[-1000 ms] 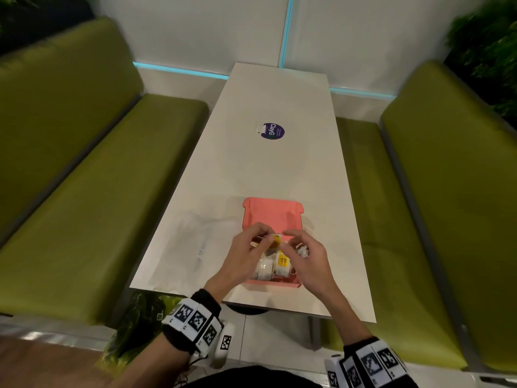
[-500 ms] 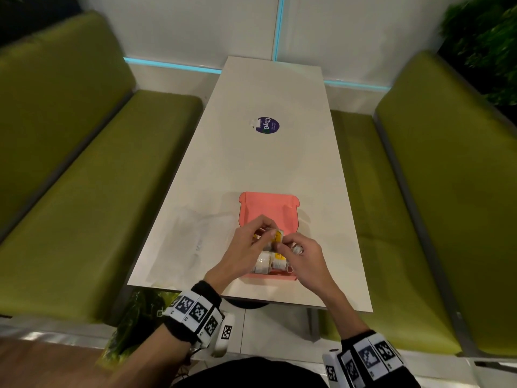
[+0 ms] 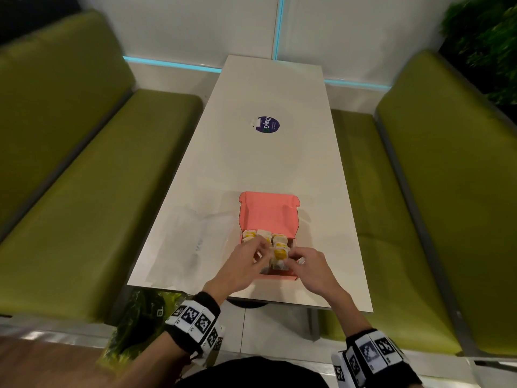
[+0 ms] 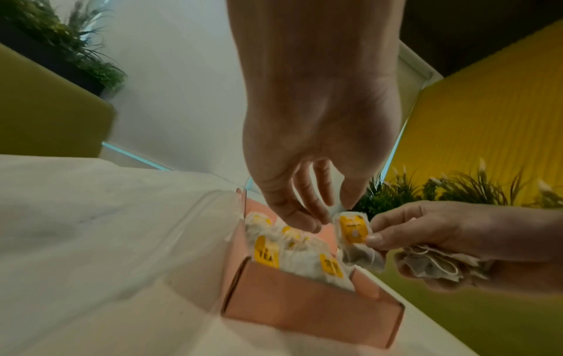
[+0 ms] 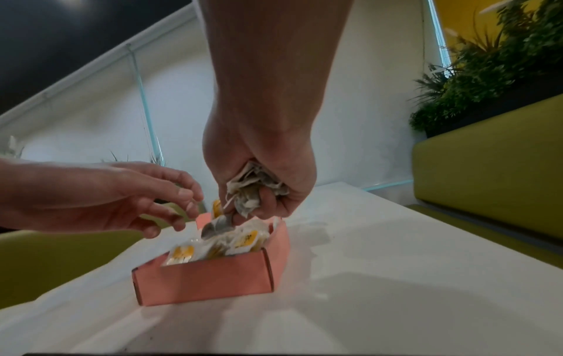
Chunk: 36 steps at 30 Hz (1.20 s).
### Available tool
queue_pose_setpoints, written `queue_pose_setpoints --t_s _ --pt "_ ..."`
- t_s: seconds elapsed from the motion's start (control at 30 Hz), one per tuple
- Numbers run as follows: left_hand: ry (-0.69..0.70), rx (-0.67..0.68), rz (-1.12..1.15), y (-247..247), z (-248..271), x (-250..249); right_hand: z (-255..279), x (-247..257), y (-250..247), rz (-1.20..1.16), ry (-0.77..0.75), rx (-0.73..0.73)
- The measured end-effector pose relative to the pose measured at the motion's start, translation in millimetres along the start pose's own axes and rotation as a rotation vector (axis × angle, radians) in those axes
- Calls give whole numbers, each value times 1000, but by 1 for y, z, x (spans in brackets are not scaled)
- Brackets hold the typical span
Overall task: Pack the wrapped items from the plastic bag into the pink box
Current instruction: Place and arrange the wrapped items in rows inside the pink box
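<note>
The right hand (image 4: 451,243) pinches a tea bag (image 4: 353,231) upright, clutching more; the pink box (image 4: 307,310) sits directly below, the relaxed, empty left hand (image 4: 304,154) alongside.

Your left hand (image 3: 242,266) hangs palm down with its fingers (image 4: 300,218) loosely spread and slightly curled, the tips pointing down and holding nothing. Your right hand (image 3: 312,266) sits just beside it, knuckles up. Its thumb and forefinger (image 4: 384,237) pinch one wrapped item (image 4: 353,230) upright, while the other fingers curl round a crumpled bunch of more (image 5: 254,186) in the palm. Both forearms reach forward, each wrist wearing a black band with square markers.
</note>
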<state>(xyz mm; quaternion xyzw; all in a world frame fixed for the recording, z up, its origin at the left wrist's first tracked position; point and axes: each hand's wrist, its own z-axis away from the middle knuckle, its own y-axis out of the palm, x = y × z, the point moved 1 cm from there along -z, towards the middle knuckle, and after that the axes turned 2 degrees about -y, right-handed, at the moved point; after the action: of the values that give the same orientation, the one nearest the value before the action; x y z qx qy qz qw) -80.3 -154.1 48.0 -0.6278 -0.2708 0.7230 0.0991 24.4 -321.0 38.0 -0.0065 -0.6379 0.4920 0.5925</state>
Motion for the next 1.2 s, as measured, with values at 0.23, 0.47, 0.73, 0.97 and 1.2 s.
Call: queue_pose_setpoints --t_s 0.23,0.47,0.73,0.97,1.2 --pt "74 74 -304 24 8 13 -6 -7 15 183 142 53" --pt "152 229 -533 42 13 17 -8 -9 25 264 218 15" --pt "153 215 -572 42 20 9 15 -1 24 248 54 -119" --pt "155 225 -586 38 22 1 17 5 26 484 -31 16" --pt "172 233 -604 33 24 -6 -1 11 25 563 -25 36"
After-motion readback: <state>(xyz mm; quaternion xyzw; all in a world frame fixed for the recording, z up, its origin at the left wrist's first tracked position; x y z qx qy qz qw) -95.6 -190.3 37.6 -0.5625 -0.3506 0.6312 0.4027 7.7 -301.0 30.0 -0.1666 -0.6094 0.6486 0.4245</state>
